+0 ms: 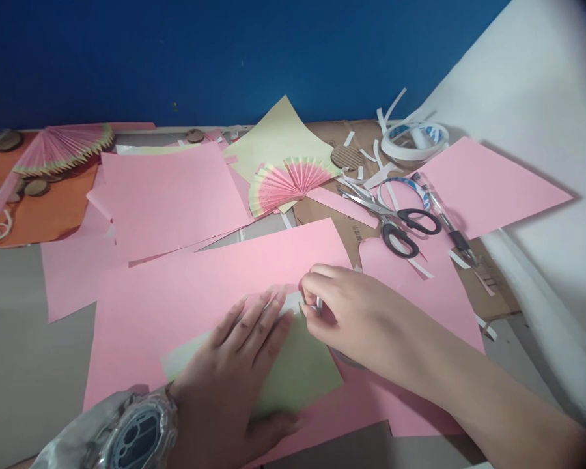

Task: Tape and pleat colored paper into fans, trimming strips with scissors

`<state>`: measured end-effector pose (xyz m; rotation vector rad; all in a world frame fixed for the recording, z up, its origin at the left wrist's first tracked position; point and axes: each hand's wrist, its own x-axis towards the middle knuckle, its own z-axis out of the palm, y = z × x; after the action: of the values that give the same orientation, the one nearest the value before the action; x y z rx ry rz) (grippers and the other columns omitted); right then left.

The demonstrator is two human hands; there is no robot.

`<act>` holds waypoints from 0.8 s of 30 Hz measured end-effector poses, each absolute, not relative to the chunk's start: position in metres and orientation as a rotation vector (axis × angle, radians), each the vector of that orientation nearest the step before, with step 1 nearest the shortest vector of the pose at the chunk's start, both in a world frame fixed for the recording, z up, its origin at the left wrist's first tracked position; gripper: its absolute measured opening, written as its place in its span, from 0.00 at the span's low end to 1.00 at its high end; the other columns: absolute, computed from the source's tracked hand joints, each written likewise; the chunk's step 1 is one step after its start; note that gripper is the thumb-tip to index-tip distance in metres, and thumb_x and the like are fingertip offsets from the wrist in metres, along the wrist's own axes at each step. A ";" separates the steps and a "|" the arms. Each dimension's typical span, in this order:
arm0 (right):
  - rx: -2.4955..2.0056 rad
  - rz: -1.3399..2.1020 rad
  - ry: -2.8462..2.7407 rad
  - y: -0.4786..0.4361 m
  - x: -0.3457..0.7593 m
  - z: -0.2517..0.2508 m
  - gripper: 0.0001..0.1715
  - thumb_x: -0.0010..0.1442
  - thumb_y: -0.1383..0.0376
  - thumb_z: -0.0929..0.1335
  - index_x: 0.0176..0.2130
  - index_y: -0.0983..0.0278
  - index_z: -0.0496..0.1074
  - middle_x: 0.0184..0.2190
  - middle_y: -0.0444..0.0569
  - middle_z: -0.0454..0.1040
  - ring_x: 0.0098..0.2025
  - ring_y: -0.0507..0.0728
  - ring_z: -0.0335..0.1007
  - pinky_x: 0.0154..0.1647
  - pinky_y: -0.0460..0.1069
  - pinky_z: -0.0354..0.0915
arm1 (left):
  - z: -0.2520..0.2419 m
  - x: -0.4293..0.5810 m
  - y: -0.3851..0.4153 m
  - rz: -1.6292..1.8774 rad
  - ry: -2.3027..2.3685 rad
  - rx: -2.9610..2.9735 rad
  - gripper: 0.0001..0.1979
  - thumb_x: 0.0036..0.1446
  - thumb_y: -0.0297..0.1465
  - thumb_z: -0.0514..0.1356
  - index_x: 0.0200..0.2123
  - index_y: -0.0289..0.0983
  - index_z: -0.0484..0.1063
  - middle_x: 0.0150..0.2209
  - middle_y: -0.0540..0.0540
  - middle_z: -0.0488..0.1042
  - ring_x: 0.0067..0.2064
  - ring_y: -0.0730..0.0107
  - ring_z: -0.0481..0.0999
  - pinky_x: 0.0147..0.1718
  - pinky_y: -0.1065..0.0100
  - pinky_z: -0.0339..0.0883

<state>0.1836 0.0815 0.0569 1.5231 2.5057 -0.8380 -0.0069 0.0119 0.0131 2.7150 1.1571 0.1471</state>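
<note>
My left hand, with a watch at its wrist, lies flat with fingers spread on a yellow-green sheet of paper. A whitish band runs along the sheet's far edge and passes under my fingers. At the right end of this band, my right hand is closed in a pinch, with a bit of white strip showing at its fingertips. The green sheet rests on a large pink sheet. Part of a curved dark edge shows beneath my right hand; what it belongs to is hidden.
Black-handled scissors and a pen lie at right, near a tape roll and loose white strips. Two pleated pink paper fans lie farther back, one on orange paper. A blue wall stands behind.
</note>
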 end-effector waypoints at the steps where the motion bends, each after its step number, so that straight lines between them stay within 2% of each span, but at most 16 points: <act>1: 1.524 -0.832 2.506 0.081 0.183 0.057 0.14 0.55 0.74 0.61 0.24 0.62 0.52 0.26 0.40 0.59 0.28 0.50 0.55 0.27 0.47 0.51 | 0.013 -0.007 0.012 0.141 1.155 2.706 0.42 0.55 0.54 0.48 0.62 0.28 0.55 0.65 0.31 0.50 0.65 0.48 0.52 0.59 0.54 0.38; 14: 1.528 -0.825 2.517 0.081 0.182 0.054 0.12 0.54 0.75 0.60 0.25 0.62 0.53 0.26 0.40 0.60 0.28 0.50 0.55 0.28 0.47 0.51 | 0.015 -0.007 0.013 0.157 1.179 2.693 0.43 0.54 0.56 0.48 0.61 0.28 0.57 0.65 0.33 0.52 0.64 0.49 0.54 0.59 0.55 0.38; 21: 1.558 -0.790 2.553 0.080 0.182 0.052 0.11 0.53 0.74 0.61 0.25 0.62 0.54 0.26 0.40 0.61 0.28 0.50 0.55 0.27 0.46 0.51 | 0.009 -0.010 0.015 0.214 1.116 2.700 0.45 0.53 0.58 0.48 0.62 0.29 0.55 0.68 0.38 0.43 0.67 0.53 0.43 0.63 0.56 0.34; 24: 1.571 -0.772 2.549 0.080 0.182 0.053 0.10 0.53 0.73 0.61 0.24 0.62 0.55 0.25 0.40 0.62 0.27 0.50 0.56 0.26 0.46 0.51 | 0.009 -0.008 0.018 0.205 1.097 2.667 0.46 0.52 0.59 0.48 0.64 0.30 0.51 0.68 0.41 0.40 0.68 0.55 0.41 0.63 0.58 0.34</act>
<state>0.1825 0.0800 0.0531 1.5711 2.5491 -0.7721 -0.0084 0.0182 0.0090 2.6665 1.0966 0.2048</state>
